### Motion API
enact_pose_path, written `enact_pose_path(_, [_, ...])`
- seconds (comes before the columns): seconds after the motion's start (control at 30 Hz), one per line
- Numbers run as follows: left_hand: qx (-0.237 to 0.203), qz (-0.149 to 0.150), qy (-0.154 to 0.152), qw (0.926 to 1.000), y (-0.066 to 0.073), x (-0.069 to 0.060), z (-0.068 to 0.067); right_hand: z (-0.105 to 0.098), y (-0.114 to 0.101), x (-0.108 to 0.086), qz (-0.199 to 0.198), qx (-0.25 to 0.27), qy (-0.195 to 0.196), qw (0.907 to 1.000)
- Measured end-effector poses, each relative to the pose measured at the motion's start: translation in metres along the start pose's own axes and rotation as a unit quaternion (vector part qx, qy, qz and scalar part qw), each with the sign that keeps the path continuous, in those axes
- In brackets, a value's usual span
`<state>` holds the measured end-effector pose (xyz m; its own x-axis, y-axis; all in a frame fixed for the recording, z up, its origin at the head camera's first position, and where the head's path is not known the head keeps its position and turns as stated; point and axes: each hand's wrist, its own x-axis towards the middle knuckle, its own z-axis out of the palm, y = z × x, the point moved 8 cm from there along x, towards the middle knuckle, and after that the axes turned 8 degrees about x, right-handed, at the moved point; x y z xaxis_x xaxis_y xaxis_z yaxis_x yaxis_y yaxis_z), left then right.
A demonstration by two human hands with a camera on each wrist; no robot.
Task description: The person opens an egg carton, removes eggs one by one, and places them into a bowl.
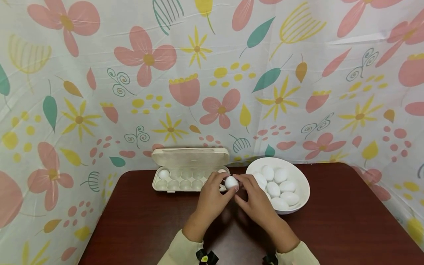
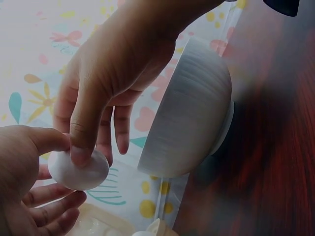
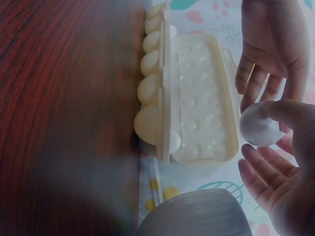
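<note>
Between my two hands is a white egg (image 1: 231,183), held just above the table by the right end of the egg carton. My left hand (image 1: 211,197) pinches it from the left with thumb and fingers. From the other side my right hand (image 1: 257,198) holds it too, its thumb (image 2: 82,142) lying on the shell in the left wrist view. The cream egg carton (image 1: 171,187) is open, its lid (image 1: 190,157) raised at the back. One egg (image 1: 163,174) sits in its back left cup, another (image 1: 222,171) near the back right, partly hidden by my left hand.
To the right of the carton stands a white bowl (image 1: 303,197) with several white eggs (image 1: 273,189) in it. Both rest on a dark red-brown table (image 1: 149,228). A flower-patterned cloth (image 1: 212,73) hangs right behind the table's back edge.
</note>
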<state>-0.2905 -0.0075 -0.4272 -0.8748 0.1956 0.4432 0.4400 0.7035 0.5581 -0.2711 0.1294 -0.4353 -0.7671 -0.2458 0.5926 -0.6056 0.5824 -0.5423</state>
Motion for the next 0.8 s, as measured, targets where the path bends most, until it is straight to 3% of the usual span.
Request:
enact_pose_path(0.47, [0.003,0.025,0.012,0.9996,0.0057,-0.0007,-0.0015,-0.0013,-0.0008,0.0000,-0.002,0.002,0.001,1.0000])
enact_pose_path(0.8, [0.005,0.019,-0.003,0.9998,0.0034,-0.0005,0.0015,-0.0023,-0.0016,0.0000,-0.003,0.005,-0.002,1.0000])
